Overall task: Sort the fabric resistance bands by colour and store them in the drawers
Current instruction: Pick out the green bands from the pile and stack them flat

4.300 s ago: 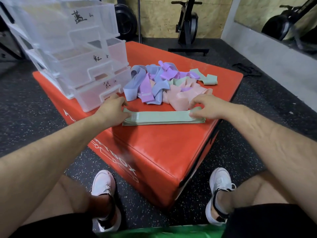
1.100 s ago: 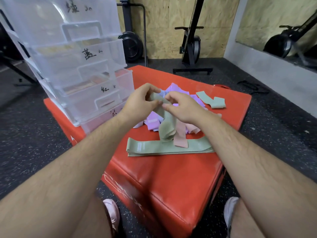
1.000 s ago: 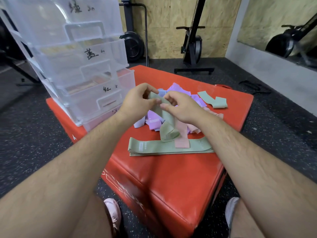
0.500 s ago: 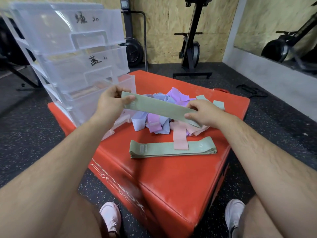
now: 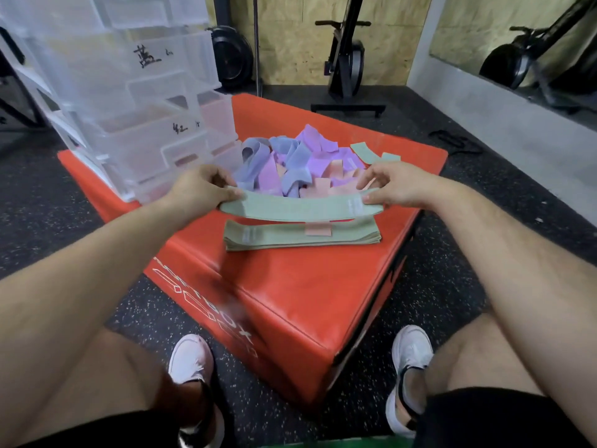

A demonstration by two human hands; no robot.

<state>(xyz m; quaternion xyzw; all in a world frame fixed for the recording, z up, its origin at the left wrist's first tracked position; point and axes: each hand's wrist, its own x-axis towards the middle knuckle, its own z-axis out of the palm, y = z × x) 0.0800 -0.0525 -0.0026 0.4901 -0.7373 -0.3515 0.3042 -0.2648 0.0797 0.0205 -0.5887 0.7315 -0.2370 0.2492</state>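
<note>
Head view looks down on a red padded bench, with both forearms reaching in over it. The left hand pinches the nine o'clock end of a green band between thumb and curled fingers. The right hand pinches its three o'clock end the same way, so the band is held out flat, slightly bowed, clear of the bench. Just beneath it, toward six o'clock, a stack of green bands lies flat on the bench, with the end of a pink band resting on its far edge. At twelve o'clock from the stack sits a loose pile of bands in blue, purple and pink. Two stray green bands lie at one o'clock beside the pile. A clear plastic drawer unit stands at ten o'clock on the bench, its drawer fronts marked with handwritten characters
</note>
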